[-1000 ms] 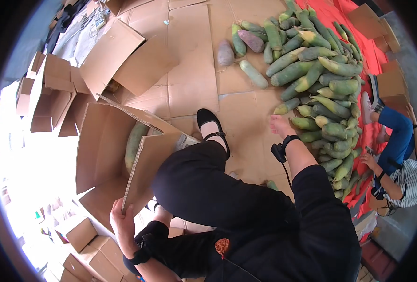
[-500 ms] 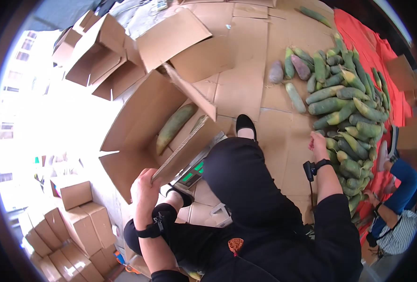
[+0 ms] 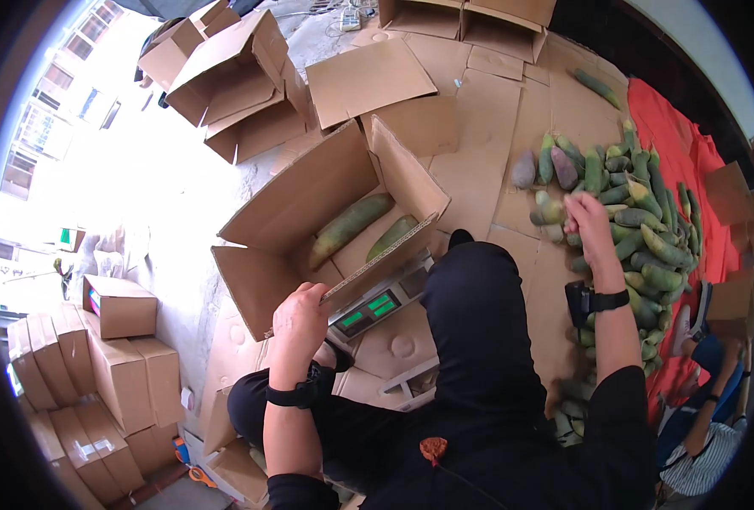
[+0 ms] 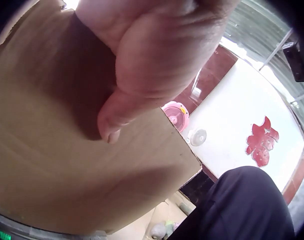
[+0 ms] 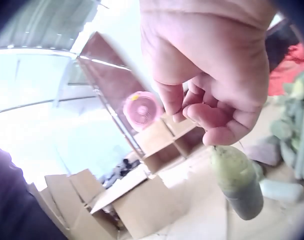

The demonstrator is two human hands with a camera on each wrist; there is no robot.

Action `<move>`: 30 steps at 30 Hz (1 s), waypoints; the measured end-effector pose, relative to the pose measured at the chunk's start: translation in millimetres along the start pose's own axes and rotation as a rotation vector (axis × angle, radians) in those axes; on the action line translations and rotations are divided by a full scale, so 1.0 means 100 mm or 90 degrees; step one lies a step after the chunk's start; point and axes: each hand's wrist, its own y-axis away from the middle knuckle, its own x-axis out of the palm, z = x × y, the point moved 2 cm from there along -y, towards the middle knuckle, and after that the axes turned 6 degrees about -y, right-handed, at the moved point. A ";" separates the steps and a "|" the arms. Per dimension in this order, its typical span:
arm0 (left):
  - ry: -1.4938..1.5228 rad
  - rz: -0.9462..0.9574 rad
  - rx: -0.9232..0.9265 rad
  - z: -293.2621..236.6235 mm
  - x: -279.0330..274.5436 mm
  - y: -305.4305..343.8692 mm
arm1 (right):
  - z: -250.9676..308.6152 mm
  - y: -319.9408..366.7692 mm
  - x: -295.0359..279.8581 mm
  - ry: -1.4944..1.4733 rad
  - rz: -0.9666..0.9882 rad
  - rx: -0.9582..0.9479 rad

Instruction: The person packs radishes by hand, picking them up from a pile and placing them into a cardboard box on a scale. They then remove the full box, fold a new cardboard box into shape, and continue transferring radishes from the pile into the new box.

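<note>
My left hand (image 3: 300, 321) grips the near edge of an open cardboard box (image 3: 279, 195); in the left wrist view its thumb (image 4: 112, 122) lies along the outer wall. Inside the box are two green radishes, one long (image 3: 351, 228) and one partly hidden (image 3: 392, 238) behind the near wall. A digital scale (image 3: 368, 313) with a lit green display shows under the box. My right hand (image 3: 594, 225) pinches a short green radish (image 5: 237, 182) by its thin tip, with curled fingers. The radish hangs below the fingertips, near the big radish pile (image 3: 649, 229).
Purple radishes (image 3: 565, 170) lie at the pile's near edge, beside a red cloth (image 3: 674, 144). Open cardboard boxes (image 3: 232, 76) stand at the back, stacked closed cartons (image 3: 135, 374) at the left. Another person (image 3: 708, 450) is at the right edge. Orange scissors (image 3: 201, 476) lie lower left.
The head view has swung left, bringing the box's inside and scale display into sight. My right hand has picked up a radish by the pile. The left hand stays on the box edge.
</note>
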 end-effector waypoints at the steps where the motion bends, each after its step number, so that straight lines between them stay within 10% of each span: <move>1: 0.004 -0.004 0.001 0.01 0.01 0.00 | 0.27 0.02 0.16 0.037 0.041 -0.049; 11: -0.012 -0.015 0.026 0.02 0.00 0.03 | 1.87 0.49 1.86 -0.026 0.393 -0.237; 21: -0.022 -0.023 0.031 0.03 0.03 0.02 | 0.76 0.86 3.72 0.279 0.669 -0.211; 25: 0.013 -0.013 0.013 -0.01 0.01 0.03 | 0.37 0.84 3.78 0.630 0.726 -0.244; 30: -0.028 0.015 0.035 0.00 0.06 -0.01 | 0.79 0.73 3.38 0.418 0.728 -0.316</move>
